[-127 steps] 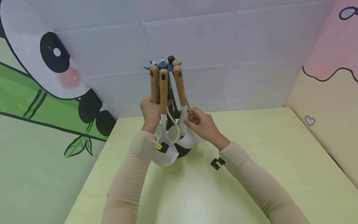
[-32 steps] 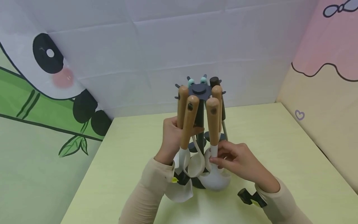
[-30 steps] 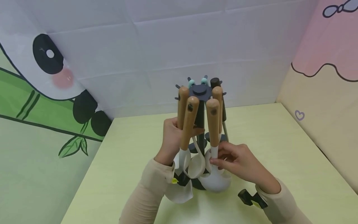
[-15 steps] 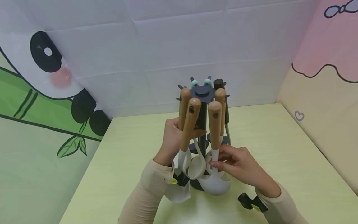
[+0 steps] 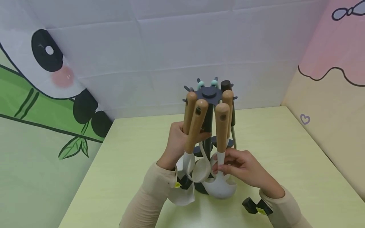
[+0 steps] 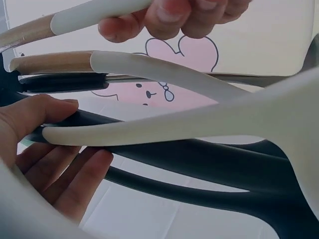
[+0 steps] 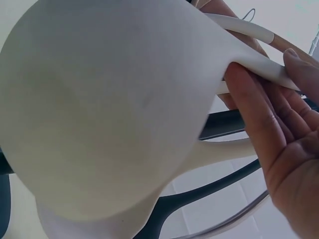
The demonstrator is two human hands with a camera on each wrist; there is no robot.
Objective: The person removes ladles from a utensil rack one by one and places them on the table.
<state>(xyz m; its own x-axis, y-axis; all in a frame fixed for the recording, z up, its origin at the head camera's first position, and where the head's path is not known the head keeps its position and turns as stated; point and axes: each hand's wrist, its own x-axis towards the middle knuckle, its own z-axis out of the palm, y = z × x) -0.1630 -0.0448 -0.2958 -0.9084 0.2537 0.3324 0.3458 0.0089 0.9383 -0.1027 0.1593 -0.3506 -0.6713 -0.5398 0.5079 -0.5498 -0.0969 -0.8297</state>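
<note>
A dark utensil stand (image 5: 209,91) stands upright on the table with several kitchen utensils hung around it. My left hand (image 5: 174,144) grips its dark pole behind two wooden handles, and the thumb crosses the pole's front. In the left wrist view the fingers curl round that dark pole (image 6: 174,159). At the right front hangs a white ladle (image 5: 220,189) with a wooden handle. My right hand (image 5: 242,166) pinches its white neck between thumb and fingers, just above the bowl. The ladle's round bowl (image 7: 104,109) fills much of the right wrist view.
A cream spoon (image 5: 201,171) and a white broad-headed utensil (image 5: 182,195) hang at the front left. Behind are dark utensils and a black handle (image 5: 225,85). The pale table (image 5: 285,152) meets a white back wall (image 5: 182,47) and painted side panels.
Since the earliest frame the stand and both hands have come nearer and shifted right. Over the last second they drift slightly further right, the right hand staying on the ladle's neck.
</note>
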